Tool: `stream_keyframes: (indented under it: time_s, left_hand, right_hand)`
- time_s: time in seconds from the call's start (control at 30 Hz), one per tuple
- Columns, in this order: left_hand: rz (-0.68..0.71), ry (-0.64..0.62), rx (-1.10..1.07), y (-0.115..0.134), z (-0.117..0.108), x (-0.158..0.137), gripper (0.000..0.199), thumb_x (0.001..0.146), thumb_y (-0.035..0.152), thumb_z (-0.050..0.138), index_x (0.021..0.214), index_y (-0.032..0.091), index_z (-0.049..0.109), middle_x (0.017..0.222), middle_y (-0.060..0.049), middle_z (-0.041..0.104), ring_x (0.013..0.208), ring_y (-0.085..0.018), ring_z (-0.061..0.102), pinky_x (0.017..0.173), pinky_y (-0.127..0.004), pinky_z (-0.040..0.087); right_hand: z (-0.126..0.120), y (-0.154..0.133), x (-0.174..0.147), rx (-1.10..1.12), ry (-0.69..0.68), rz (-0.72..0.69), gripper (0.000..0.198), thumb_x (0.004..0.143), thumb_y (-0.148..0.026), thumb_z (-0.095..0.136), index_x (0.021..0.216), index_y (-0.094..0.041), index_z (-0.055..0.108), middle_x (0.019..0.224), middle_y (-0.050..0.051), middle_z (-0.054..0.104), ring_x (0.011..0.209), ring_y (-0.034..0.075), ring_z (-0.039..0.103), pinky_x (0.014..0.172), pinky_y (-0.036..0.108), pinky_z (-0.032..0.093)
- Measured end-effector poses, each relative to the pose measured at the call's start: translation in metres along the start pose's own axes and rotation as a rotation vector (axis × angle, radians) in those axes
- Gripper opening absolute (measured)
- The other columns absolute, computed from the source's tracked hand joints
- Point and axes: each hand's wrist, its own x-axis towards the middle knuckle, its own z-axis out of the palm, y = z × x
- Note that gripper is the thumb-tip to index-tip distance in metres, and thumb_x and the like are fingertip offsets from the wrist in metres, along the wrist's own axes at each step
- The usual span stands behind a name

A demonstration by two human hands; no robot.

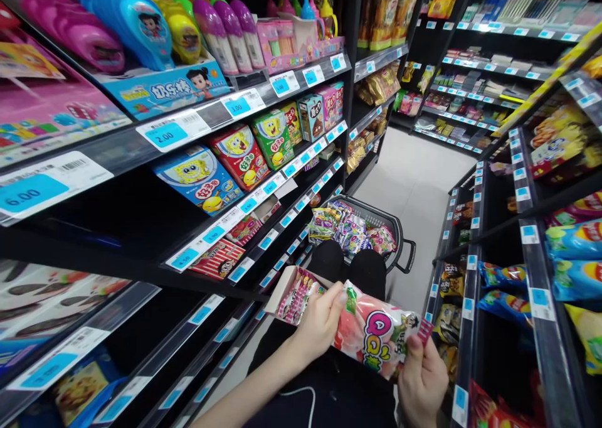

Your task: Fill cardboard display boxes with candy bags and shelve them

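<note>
A pink and white bag of QQ gummy candy point(364, 327) is stretched between my two hands above my lap. Closed on its left end is my left hand point(322, 321), thumb on top. My right hand point(423, 374) pinches the bag's right end, near a pink striped edge. An open cardboard box point(281, 290) rests by my lap behind my left hand. Pink striped candy packets point(297, 297) show inside it, partly covered by that hand.
Ahead of my knees stands a black shopping basket point(399, 227) with several candy bags point(355, 233). Shelves with price tags line both sides of the narrow aisle. SpongeBob boxes point(200, 177) fill part of the left shelf; snack bags point(576, 236) hang over on the right.
</note>
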Motion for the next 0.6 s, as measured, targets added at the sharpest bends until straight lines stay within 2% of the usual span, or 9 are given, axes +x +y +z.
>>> stream_keyframes:
  time_s: [0.13,0.23,0.33,0.4,0.47,0.53,0.6]
  left_hand:
    - [-0.052,0.150,-0.100,0.001,0.006,-0.005,0.039,0.096,0.040,0.032,0.063,0.021,0.042,0.053,0.002,0.043,0.049,-0.013,0.041,0.053,-0.026,0.032]
    - [0.008,0.206,-0.142,-0.002,0.007,-0.008,0.044,0.096,0.046,0.031,0.061,0.021,0.043,0.050,0.002,0.042,0.045,-0.013,0.039,0.049,-0.027,0.031]
    - [0.108,0.231,-0.122,-0.007,0.000,-0.007,0.056,0.092,0.061,0.031,0.055,0.022,0.047,0.049,-0.001,0.046,0.046,-0.015,0.042,0.051,-0.030,0.034]
    - [0.156,0.227,-0.124,-0.010,-0.009,-0.006,0.064,0.083,0.075,0.030,0.051,0.022,0.050,0.046,-0.003,0.047,0.046,-0.017,0.044,0.051,-0.032,0.035]
    - [0.249,0.183,-0.142,-0.013,-0.017,-0.005,0.069,0.078,0.081,0.029,0.048,0.023,0.051,0.044,-0.004,0.047,0.045,-0.018,0.045,0.051,-0.034,0.037]
    - [0.380,0.143,-0.161,-0.014,-0.023,-0.004,0.067,0.083,0.076,0.030,0.049,0.022,0.054,0.046,-0.004,0.050,0.046,-0.018,0.048,0.053,-0.034,0.040]
    - [0.478,0.172,-0.172,-0.013,-0.025,-0.004,0.057,0.089,0.064,0.037,0.057,0.022,0.060,0.053,-0.005,0.056,0.056,-0.019,0.054,0.062,-0.035,0.044]
  right_hand:
    - [0.005,-0.003,-0.004,-0.007,0.066,-0.064,0.042,0.088,-0.051,0.052,0.074,-0.015,0.069,0.054,0.004,0.065,0.051,0.018,0.062,0.047,0.023,0.044]
    - [0.006,-0.002,-0.006,-0.039,0.073,-0.112,0.038,0.089,-0.047,0.053,0.074,-0.016,0.069,0.053,0.003,0.064,0.047,0.017,0.060,0.046,0.023,0.043]
    - [-0.002,-0.007,0.002,-0.064,0.097,-0.302,0.031,0.090,-0.041,0.054,0.078,-0.018,0.070,0.056,0.004,0.066,0.047,0.017,0.060,0.047,0.026,0.046]
    - [-0.013,-0.015,0.012,-0.059,-0.014,-0.534,0.024,0.091,-0.034,0.054,0.081,-0.021,0.070,0.058,0.003,0.067,0.051,0.018,0.063,0.052,0.027,0.049]
    - [-0.024,-0.027,0.022,-0.054,-0.226,-0.742,0.019,0.092,-0.028,0.053,0.088,-0.024,0.070,0.059,0.001,0.067,0.053,0.017,0.064,0.055,0.027,0.050]
    - [-0.033,-0.039,0.028,-0.090,-0.334,-0.827,0.019,0.093,-0.028,0.051,0.095,-0.026,0.070,0.063,0.002,0.070,0.055,0.016,0.065,0.056,0.027,0.050]
    - [-0.038,-0.048,0.027,-0.168,-0.300,-0.814,0.023,0.094,-0.034,0.049,0.097,-0.029,0.071,0.072,0.004,0.074,0.063,0.017,0.068,0.059,0.027,0.051]
